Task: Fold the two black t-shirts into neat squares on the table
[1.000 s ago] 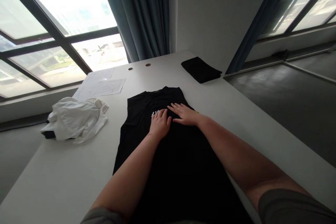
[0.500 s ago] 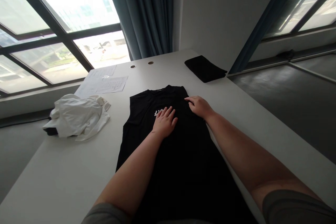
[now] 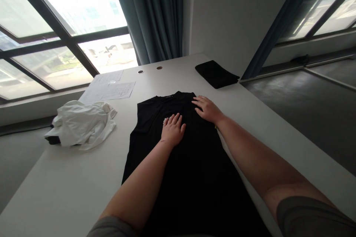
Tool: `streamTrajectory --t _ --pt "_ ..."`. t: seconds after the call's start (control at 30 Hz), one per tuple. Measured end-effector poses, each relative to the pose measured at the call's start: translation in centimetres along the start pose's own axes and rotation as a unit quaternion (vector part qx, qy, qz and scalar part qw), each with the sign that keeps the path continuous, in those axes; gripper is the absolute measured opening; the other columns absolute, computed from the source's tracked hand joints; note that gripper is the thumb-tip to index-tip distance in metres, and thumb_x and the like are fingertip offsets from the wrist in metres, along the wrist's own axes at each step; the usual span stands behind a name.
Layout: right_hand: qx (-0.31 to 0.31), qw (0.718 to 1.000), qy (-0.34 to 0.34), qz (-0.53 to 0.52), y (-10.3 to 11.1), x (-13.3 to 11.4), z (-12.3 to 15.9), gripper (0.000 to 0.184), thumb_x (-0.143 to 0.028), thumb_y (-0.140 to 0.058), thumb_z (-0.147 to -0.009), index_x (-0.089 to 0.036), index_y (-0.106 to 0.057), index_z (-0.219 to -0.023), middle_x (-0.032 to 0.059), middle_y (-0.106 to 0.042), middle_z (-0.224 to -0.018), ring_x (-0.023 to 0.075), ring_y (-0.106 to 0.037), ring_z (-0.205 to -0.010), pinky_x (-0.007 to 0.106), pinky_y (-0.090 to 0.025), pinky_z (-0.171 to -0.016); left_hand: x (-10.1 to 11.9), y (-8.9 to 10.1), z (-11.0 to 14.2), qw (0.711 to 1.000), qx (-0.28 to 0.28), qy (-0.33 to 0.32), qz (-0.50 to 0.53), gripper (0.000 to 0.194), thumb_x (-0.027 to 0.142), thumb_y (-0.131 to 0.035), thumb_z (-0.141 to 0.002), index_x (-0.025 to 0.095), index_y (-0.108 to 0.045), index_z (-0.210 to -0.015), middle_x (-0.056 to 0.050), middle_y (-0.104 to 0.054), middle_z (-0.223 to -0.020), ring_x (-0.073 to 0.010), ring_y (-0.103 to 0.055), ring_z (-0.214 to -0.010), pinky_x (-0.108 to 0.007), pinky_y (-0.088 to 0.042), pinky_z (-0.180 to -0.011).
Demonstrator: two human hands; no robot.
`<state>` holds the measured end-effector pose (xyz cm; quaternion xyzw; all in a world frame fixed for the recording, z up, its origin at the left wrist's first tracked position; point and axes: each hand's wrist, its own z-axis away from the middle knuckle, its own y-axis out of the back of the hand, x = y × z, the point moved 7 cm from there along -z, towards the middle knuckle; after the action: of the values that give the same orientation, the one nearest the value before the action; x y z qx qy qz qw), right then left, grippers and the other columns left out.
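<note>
Left hand [image 3: 172,130] flat on shirt [image 3: 198,170]

The black garment [image 3: 194,170] is smooth, matt cloth; the white garment [image 3: 79,122], wrinkled cloth; the tabletop [image 3: 80,181], smooth; the sheets [image 3: 119,90], paper.

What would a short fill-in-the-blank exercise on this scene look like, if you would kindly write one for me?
1. The left hand and the right hand both lie palm-down on a spread-out, ____-coloured fabric shirt.
2. Of the two hands, the ____ one is nearer the folded black rectangular cloth.
3. In the picture, the crumpled white cloth garment lies to the ____ of the shirt.
4. Near the blue-grey fabric curtain, ____ small round holes show in the white tabletop.

Missing words: black; right; left; two.
</note>
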<state>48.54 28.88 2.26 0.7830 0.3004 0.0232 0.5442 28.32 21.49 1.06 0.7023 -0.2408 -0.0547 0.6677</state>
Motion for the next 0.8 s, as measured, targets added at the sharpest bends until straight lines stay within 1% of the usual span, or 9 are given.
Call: streamTrajectory --t 0.07,0.17,0.23,0.33,0.4,0.5,0.63,0.7,0.8 --pt "-0.046 0.999 -0.015 0.013 -1.3 0.4 -1.5 0.052 -0.037 -0.053 -0.097 -0.02 -0.062 -0.146 0.0112 -0.052 -0.158 0.0349 -0.038 -0.152 0.06 -0.027 -0.125 0.0 0.0 0.0 1.0 0.002 -0.002 -0.002 0.054 0.045 -0.039 -0.107 0.029 -0.046 -0.158 -0.005 -0.04 -0.167 -0.027 -0.033 -0.156 -0.052 -0.023 -0.128" --pt "-0.127 0.986 -0.103 0.03 -4.0 2.4 -3.1 0.065 -0.05 -0.053 -0.097 -0.016 -0.054 -0.152 0.0167 -0.045 -0.163 0.0403 -0.038 -0.151 0.065 -0.027 -0.123 0.1 0.0 0.1 1.0 0.003 -0.002 -0.007 0.055 0.046 -0.038 -0.107 0.028 -0.045 -0.159 -0.005 -0.04 -0.167 -0.0275 -0.033 -0.156 -0.052 -0.023 -0.128" --pt "-0.145 0.978 -0.142 0.039 -5.2 3.6 -3.8 0.072 -0.056 -0.051 -0.097 -0.018 -0.047 -0.158 0.0153 -0.036 -0.167 0.0408 -0.034 -0.154 0.066 -0.024 -0.124 0.1 0.1 0.1 1.0 0.002 -0.001 -0.006 0.054 0.046 -0.038 -0.107 0.029 -0.045 -0.159 -0.005 -0.04 -0.167 -0.027 -0.033 -0.156 -0.052 -0.023 -0.128" --pt "-0.141 0.977 -0.157 0.042 -6.2 5.3 -4.5 0.075 -0.061 -0.047 -0.098 -0.022 -0.04 -0.162 0.0111 -0.026 -0.172 0.0388 -0.027 -0.157 0.065 -0.018 -0.126 0.1 0.1 0.0 1.0 -0.005 -0.001 0.001 0.054 0.046 -0.038 -0.107 0.028 -0.046 -0.158 -0.004 -0.039 -0.168 -0.0261 -0.032 -0.156 -0.052 -0.022 -0.129" --pt "-0.139 0.977 -0.158 0.04 -6.4 6.3 -4.9 0.074 -0.061 -0.044 -0.099 -0.023 -0.039 -0.162 0.0102 -0.025 -0.173 0.038 -0.026 -0.158 0.064 -0.016 -0.127 0.0 0.0 0.0 1.0 -0.009 0.0 0.005 0.054 0.046 -0.038 -0.107 0.029 -0.045 -0.158 -0.003 -0.038 -0.168 -0.0259 -0.031 -0.157 -0.052 -0.021 -0.129" --pt "-0.131 0.979 -0.151 0.039 -6.3 7.4 -5.5 0.071 -0.059 -0.042 -0.1 -0.025 -0.039 -0.162 0.0093 -0.028 -0.172 0.0373 -0.026 -0.157 0.065 -0.015 -0.127 0.0 0.0 0.0 1.0 -0.01 0.001 0.008 0.055 0.046 -0.038 -0.107 0.03 -0.045 -0.158 -0.003 -0.038 -0.168 -0.0262 -0.03 -0.157 -0.053 -0.021 -0.129" --pt "-0.128 0.978 -0.16 0.044 -5.7 7.8 -5.7 0.07 -0.053 -0.039 -0.102 -0.022 -0.034 -0.165 0.0098 -0.029 -0.171 0.0344 -0.027 -0.157 0.06 -0.017 -0.128 0.0 -0.1 0.0 1.0 -0.008 -0.002 0.005 0.056 0.047 -0.038 -0.107 0.029 -0.044 -0.159 -0.003 -0.038 -0.169 -0.027 -0.031 -0.157 -0.053 -0.021 -0.129" --pt "-0.128 0.978 -0.16 0.048 -5.2 7.4 -5.3 0.072 -0.05 -0.039 -0.102 -0.018 -0.03 -0.166 0.0117 -0.029 -0.171 0.033 -0.028 -0.157 0.057 -0.019 -0.128 -0.1 -0.1 0.0 1.0 -0.009 0.002 0.001 0.056 0.048 -0.038 -0.107 0.03 -0.043 -0.16 -0.002 -0.038 -0.169 -0.0265 -0.031 -0.157 -0.052 -0.021 -0.129" --pt "-0.132 0.977 -0.157 0.06 -4.3 6.8 -3.4 0.075 -0.049 -0.043 -0.1 -0.013 -0.03 -0.165 0.016 -0.028 -0.171 0.0336 -0.029 -0.157 0.053 -0.023 -0.128 -0.2 -0.2 -0.1 1.0 -0.013 0.009 -0.007 0.057 0.05 -0.037 -0.107 0.031 -0.043 -0.16 0.0 -0.036 -0.169 -0.0249 -0.03 -0.157 -0.049 -0.02 -0.13"
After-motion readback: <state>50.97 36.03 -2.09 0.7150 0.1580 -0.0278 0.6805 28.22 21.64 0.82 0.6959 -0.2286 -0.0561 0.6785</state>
